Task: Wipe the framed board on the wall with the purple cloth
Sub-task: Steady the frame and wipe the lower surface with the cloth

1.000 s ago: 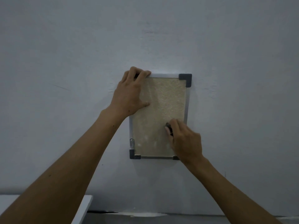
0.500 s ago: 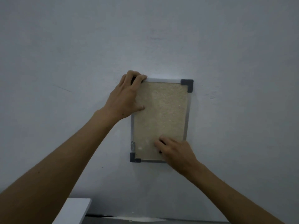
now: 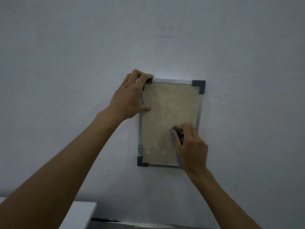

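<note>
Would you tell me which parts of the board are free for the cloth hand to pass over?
Free: the board middle and upper right, between the left hand and the dark top-right corner; also the lower-left strip. Crowded: top-left corner, gripped; lower right, under the right hand with the cloth.

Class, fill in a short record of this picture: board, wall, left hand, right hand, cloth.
board: framed board, upright on the wall, dark corner caps
wall: wall, plain grey
left hand: left hand holds the board's top left corner
right hand: right hand presses the cloth on the lower right
cloth: cloth, mostly hidden under the fingers
</note>
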### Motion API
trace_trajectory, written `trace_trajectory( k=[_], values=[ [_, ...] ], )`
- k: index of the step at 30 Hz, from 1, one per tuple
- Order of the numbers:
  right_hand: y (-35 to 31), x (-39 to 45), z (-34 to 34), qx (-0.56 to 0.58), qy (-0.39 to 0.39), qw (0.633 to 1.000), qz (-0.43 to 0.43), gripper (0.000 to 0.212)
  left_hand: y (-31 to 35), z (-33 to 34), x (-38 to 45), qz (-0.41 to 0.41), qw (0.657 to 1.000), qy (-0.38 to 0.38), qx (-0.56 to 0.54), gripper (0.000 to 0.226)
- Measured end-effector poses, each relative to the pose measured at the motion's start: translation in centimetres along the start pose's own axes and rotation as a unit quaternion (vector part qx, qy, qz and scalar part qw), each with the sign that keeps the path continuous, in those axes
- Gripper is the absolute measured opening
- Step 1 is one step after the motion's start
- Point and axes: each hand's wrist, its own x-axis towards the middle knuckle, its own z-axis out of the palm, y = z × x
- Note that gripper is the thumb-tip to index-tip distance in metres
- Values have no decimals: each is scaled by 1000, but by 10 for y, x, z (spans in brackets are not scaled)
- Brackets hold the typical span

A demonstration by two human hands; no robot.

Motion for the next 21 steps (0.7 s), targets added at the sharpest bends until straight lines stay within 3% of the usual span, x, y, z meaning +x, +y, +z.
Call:
trace_trajectory(
  k=[2, 8, 13, 15, 18, 21],
  values=[
    [-10, -5, 4, -3, 25, 999, 46, 24, 2, 0, 0, -4, 1000, -1, 1, 98],
    [-33, -20, 11, 26, -33, 999, -20, 20, 4, -1, 1, -7, 1000, -5, 11, 97],
    [-31, -19, 10, 43, 53, 984, 162, 26, 7, 0, 1, -11, 1000, -1, 17, 95],
    [-49, -20, 18, 48, 48, 986, 149, 24, 5, -1, 0, -13, 1000, 0, 20, 95],
    [-68, -22, 25, 32, -9, 998, 61, 23, 7, -2, -1, -10, 1000, 0, 24, 95],
    [-58, -23, 23, 35, -1, 995, 89, 25, 9, -2, -1, -12, 1000, 2, 25, 95]
  ],
)
